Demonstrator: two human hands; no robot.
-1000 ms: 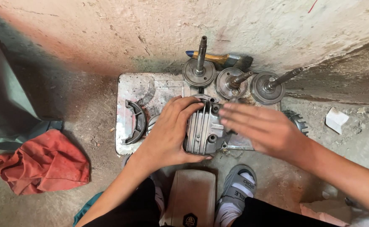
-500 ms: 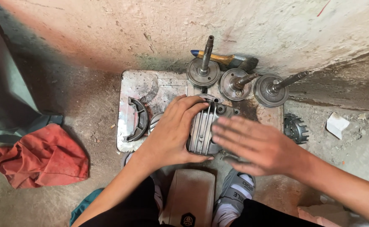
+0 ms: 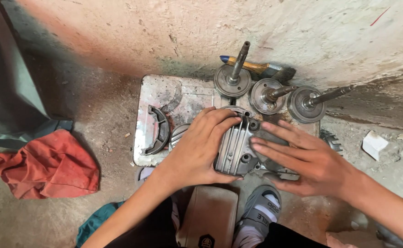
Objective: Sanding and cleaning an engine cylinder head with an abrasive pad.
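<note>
packages: none | labels: none | signs: none | screens: none

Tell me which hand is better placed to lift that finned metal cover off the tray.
Left, probably. The left hand already lies over the finned cover with fingers curled round its top edge, while the right hand rests flat, fingers spread beside it.

Bare hands (image 3: 201, 147), bare forearms, no sleeves, grey strapped sandal (image 3: 259, 216), dark trousers (image 3: 160, 229)
</note>
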